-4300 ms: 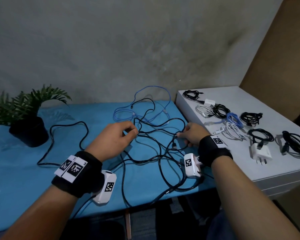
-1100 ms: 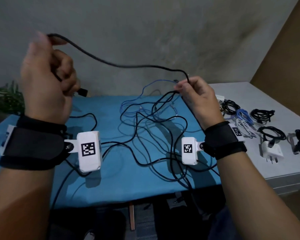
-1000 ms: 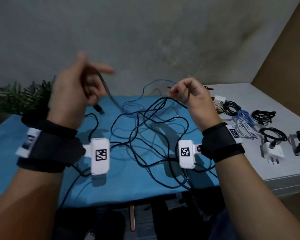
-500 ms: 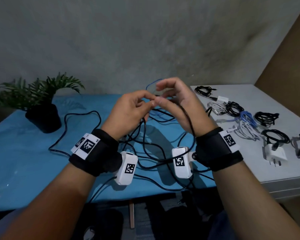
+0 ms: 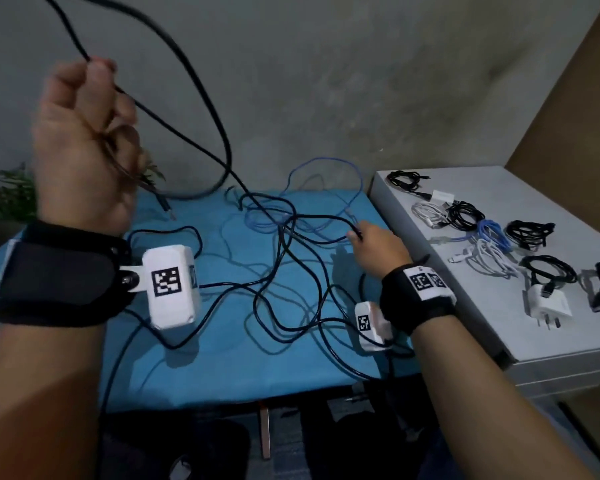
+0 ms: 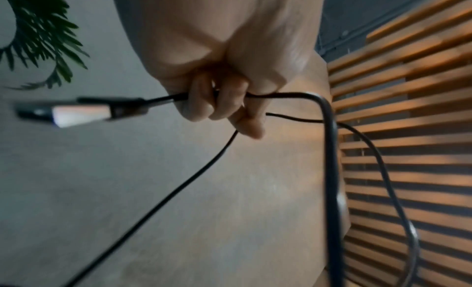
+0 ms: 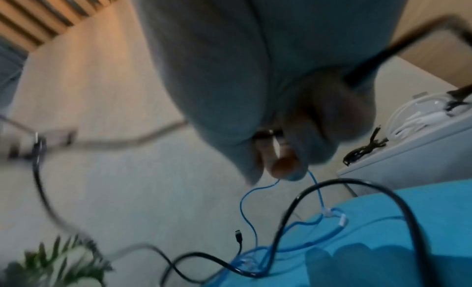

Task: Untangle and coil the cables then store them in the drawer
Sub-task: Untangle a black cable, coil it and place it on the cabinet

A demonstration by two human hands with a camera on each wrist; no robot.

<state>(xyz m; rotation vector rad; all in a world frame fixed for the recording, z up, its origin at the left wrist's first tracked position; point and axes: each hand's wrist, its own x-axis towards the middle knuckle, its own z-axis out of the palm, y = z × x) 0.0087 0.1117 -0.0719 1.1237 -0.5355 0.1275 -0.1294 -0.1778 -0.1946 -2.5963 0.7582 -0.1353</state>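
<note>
Lifting high now, the left hand (image 5: 84,143) is up near the wall with its fingers curled tight around a black cable (image 5: 201,109), where half a second ago both hands were close together over the blue table (image 5: 215,358). The left wrist view shows the cable's plug end sticking out one side of the fist, and a loop hanging from the other side. The right hand (image 5: 378,251) has dropped down to the table, well apart from the left, and it pinches a black strand at the edge of the tangle (image 5: 291,271). So the hands have pulled wide apart, and one long piece of black cable is stretched between the raised fist and the messy pile. This looks like one cable being pulled free, but it still runs into the knot, where the thin blue cable (image 5: 326,188) also lies. Coiling has only begun. Some neat bundles (image 5: 492,237) already sit on the white cabinet (image 5: 499,334) to the right. No open drawer shows.
</note>
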